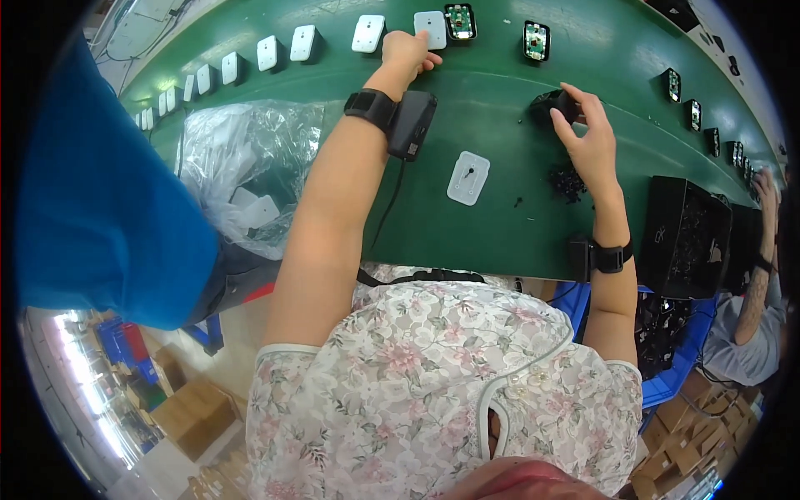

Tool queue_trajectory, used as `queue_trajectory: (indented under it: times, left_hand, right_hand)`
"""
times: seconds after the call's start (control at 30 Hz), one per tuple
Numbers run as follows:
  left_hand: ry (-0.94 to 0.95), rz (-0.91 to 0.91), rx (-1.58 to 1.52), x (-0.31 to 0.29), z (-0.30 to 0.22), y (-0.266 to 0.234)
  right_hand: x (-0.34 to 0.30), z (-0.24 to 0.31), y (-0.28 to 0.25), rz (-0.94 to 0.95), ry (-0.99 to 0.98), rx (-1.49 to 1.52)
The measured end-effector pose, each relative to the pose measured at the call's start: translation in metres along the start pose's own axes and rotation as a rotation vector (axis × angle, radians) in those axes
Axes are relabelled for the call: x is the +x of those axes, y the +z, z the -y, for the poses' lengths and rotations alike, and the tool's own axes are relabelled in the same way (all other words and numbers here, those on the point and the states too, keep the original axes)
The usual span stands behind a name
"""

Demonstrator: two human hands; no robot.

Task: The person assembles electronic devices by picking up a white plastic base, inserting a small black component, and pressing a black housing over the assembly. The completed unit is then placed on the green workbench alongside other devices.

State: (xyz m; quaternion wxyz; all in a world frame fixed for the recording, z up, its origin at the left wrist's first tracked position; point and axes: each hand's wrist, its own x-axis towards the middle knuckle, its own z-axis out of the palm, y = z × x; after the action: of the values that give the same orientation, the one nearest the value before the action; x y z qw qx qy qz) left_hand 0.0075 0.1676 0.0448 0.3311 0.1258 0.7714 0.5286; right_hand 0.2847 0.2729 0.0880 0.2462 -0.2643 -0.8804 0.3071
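At the far middle of the green bench, my left hand (pixel 407 55) is closed at the near edge of a white plastic cover (pixel 430 30), its fingertips partly hidden. Right beside that cover stands a black housing with a green circuit board (pixel 460 22) inside. My right hand (pixel 588 133) grips a small black housing (pixel 556 107) between thumb and fingers, over the bench. Between my arms lies a translucent white cover (pixel 468 177) with a small dark piece on it. A heap of small black parts (pixel 568 182) lies below my right hand.
A row of white-covered units (pixel 267 53) runs along the left, and open housings with boards (pixel 537 42) along the right. A clear plastic bag (pixel 250 158) holds white covers. A black box (pixel 685 237) stands at right, near a co-worker's arm (pixel 760 258). A blue-clad person (pixel 117 217) is close at left.
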Motion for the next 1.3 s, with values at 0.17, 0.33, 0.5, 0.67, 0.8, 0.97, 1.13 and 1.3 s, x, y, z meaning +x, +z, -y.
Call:
queue_trajectory:
  times: [0.17,0.33,0.5,0.67,0.8,0.97,1.13,1.3]
  left_hand:
    - [0.038,-0.092,0.080,-0.007,0.007,-0.007]
    - [0.429,-0.355,0.533,-0.083,0.016,0.008]
    - [0.787,0.027,0.998,-0.199,0.075,0.020]
    - [0.902,0.003,0.937,-0.193,0.085,0.017]
    - [1.084,-0.022,0.891,-0.165,0.079,0.005]
    - [1.036,0.039,0.575,-0.158,0.080,-0.007]
    - [1.057,0.105,0.452,-0.157,0.087,-0.007]
    - [1.076,0.153,0.577,-0.151,0.092,-0.008]
  right_hand:
    - [-0.011,-0.004,-0.006,0.028,-0.041,-0.239]
    - [-0.019,-0.020,-0.003,0.027,-0.079,-0.317]
    - [-0.021,-0.016,0.001,0.059,-0.118,-0.386]
    - [-0.018,-0.010,0.004,0.073,-0.180,-0.222]
    - [-0.026,0.018,0.011,0.121,-0.204,-0.023]
    - [-0.038,0.039,0.028,0.229,-0.327,-0.044]
    - [-0.040,0.047,0.035,0.346,-0.368,-0.098]
    - [-0.036,0.046,0.040,0.375,-0.385,-0.139]
